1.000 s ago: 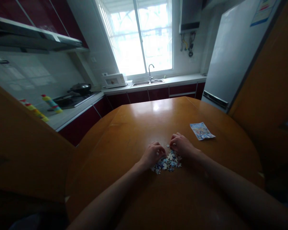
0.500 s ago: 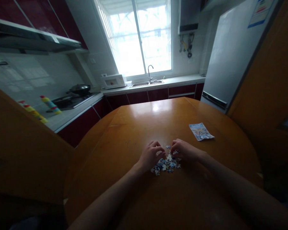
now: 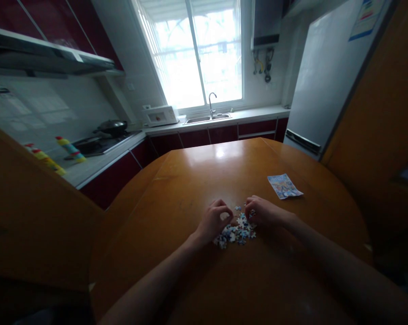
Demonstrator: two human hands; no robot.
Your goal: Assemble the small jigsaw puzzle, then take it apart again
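A small heap of jigsaw puzzle pieces (image 3: 233,235), mostly white and blue, lies on the wooden table (image 3: 190,180) between my hands. At the heap's left edge is my left hand (image 3: 214,221), thumb and forefinger curled together in a pinch. Whatever sits between those fingertips is too small to make out. My right hand (image 3: 265,211) rests at the upper right of the heap, its fingers bent down among some pieces. Its fingertips are partly hidden, and I cannot make out what they hold. One loose puzzle piece (image 3: 237,208) lies just beyond the heap, between the hands.
A creased printed picture sheet (image 3: 285,186) lies on the table to the right, past my right hand. Beyond the table stand a counter with a sink (image 3: 207,118), a microwave (image 3: 161,116), a wok (image 3: 112,126) on the stove, and a fridge (image 3: 322,76) at the right.
My right hand has shifted slightly right, uncovering more of the heap's upper part. My left hand stays nearly in place, its thumb and forefinger now forming a rounder ring.
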